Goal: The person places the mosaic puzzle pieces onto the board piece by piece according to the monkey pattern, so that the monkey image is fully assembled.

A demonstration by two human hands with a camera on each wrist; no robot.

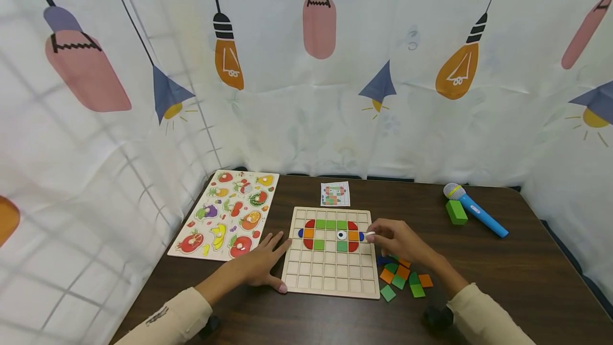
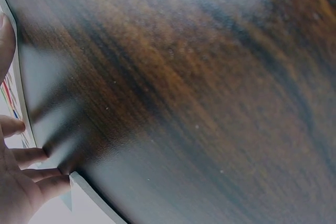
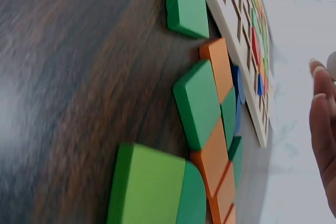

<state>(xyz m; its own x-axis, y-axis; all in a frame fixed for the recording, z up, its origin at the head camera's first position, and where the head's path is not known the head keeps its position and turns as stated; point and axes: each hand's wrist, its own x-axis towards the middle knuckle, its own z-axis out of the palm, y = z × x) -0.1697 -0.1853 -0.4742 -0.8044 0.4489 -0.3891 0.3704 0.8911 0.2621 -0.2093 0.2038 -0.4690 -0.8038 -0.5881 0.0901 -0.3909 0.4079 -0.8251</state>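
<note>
A pale wooden grid board [image 1: 330,281] lies on the table, with red, green, orange and blue pieces set in its upper rows. Among them is a round eye piece [image 1: 341,235]. My left hand [image 1: 261,264] is spread flat, its fingertips and thumb at the board's left edge. Over the right edge, my right hand [image 1: 398,239] pinches a small white round piece [image 1: 370,233] between thumb and fingers. Its rim also shows in the right wrist view. Loose green pieces [image 3: 197,106] and orange pieces [image 3: 214,156] lie below that hand, beside the board.
Behind the board lies a small pattern card [image 1: 335,194]. A fruit picture board [image 1: 222,214] is to the left, close by the left hand. Toward the back right are a blue toy microphone [image 1: 483,217] and a green block [image 1: 456,212]. A printed curtain [image 1: 297,116] hangs behind the table.
</note>
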